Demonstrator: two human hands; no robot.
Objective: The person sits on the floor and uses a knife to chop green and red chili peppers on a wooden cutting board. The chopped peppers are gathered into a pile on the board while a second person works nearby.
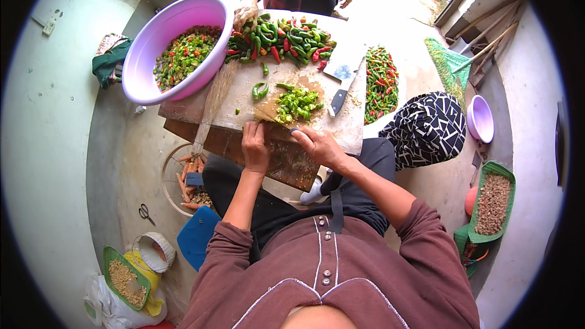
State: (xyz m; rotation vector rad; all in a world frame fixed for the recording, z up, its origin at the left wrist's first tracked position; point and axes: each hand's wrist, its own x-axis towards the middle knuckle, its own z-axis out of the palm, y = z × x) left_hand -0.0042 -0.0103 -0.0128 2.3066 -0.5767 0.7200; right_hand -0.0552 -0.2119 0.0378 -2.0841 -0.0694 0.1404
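My right hand (320,147) grips the dark handle of a knife (279,122) at the near edge of the board-topped table (228,108). The thin blade points left, towards my left hand (256,146). My left fingers are bent at that edge beside the blade; what is between them is hidden. Just beyond the blade lies a heap of chopped green peppers (297,104). A curled whole green pepper (260,91) is left of the heap. To the right, a cleaver with a black handle (338,102) lies flat.
Whole red and green peppers (283,39) cover the table's far side, where another person's hand (247,11) reaches in. A purple basin (137,71) of chopped peppers stands left, next to a straw brush (217,96). More peppers (380,84) lie right. A patterned cloth-covered thing (429,130) sits beside my knee.
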